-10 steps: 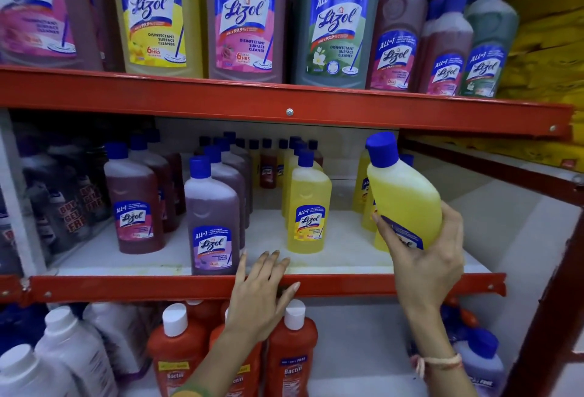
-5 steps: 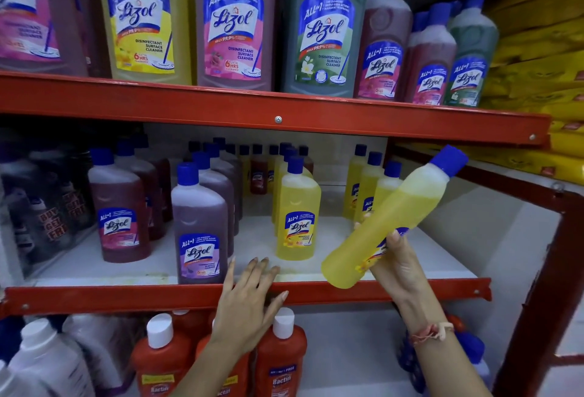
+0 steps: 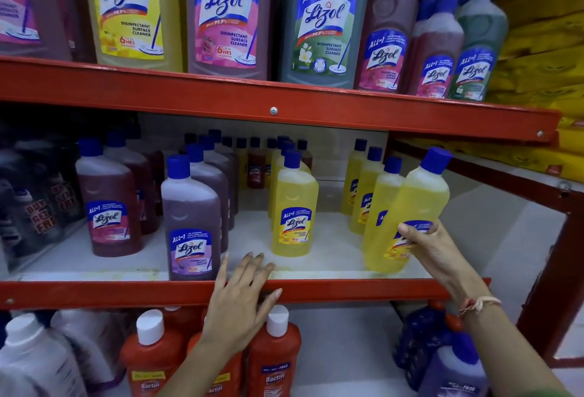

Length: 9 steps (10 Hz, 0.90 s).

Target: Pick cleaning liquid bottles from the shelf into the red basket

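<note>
Red-framed shelf (image 3: 284, 294) of Lizol bottles: right hand (image 3: 434, 252) clamped on tilted yellow Lizol bottle (image 3: 407, 210); left hand (image 3: 243, 298) flat on edge, fingers (image 3: 252, 265) apart.

Left hand (image 3: 240, 298) flat, fingers spread; right hand (image 3: 433, 251) curled, gripping.

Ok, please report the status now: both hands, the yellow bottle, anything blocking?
Right hand gripping yellow bottle, tilted, base at shelf edge. Left hand open, flat on that edge. Red basket not in view. Nothing blocking.
</note>
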Tool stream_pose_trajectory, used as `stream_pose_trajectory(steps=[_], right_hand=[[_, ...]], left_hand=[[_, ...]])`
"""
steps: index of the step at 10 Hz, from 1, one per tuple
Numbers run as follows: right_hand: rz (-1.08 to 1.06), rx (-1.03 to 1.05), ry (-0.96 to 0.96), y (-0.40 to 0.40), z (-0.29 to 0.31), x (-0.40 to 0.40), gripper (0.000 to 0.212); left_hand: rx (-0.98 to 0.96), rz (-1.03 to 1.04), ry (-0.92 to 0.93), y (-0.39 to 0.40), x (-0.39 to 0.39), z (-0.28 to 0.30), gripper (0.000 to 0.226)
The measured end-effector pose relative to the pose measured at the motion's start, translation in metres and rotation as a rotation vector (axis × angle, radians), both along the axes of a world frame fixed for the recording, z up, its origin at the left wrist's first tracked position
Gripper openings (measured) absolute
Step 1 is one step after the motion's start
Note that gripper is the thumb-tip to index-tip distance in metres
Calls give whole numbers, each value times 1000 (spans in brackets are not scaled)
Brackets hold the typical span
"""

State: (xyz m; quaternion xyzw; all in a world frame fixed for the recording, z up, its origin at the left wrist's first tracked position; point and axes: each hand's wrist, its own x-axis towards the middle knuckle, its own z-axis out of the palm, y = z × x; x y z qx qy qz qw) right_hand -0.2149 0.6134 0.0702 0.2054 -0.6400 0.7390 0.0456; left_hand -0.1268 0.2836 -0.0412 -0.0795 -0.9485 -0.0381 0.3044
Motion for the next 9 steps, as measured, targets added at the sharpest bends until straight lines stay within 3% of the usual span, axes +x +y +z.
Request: stream_pose_trajectory(steps=[1, 3, 5, 6, 8, 9], right_hand=[[-77, 59, -40, 13, -7, -12, 95], [-123, 127, -118, 23, -21, -20, 88], [-163, 177, -118, 20, -29, -23, 94], [-139, 183, -121, 21, -28, -25, 78], [-163, 261, -91, 20, -22, -16, 103], [-328, 231, 31, 12, -4, -3, 103]], left_hand=[[-7, 0, 7, 1, -1, -1, 54], [20, -4, 14, 2, -1, -1, 53], [13, 4, 22, 2, -2, -2, 51], [11, 14, 10, 2, -1, -2, 51], [35, -17, -7, 5, 10, -3, 50], [149, -99, 81, 8, 20, 0, 49]])
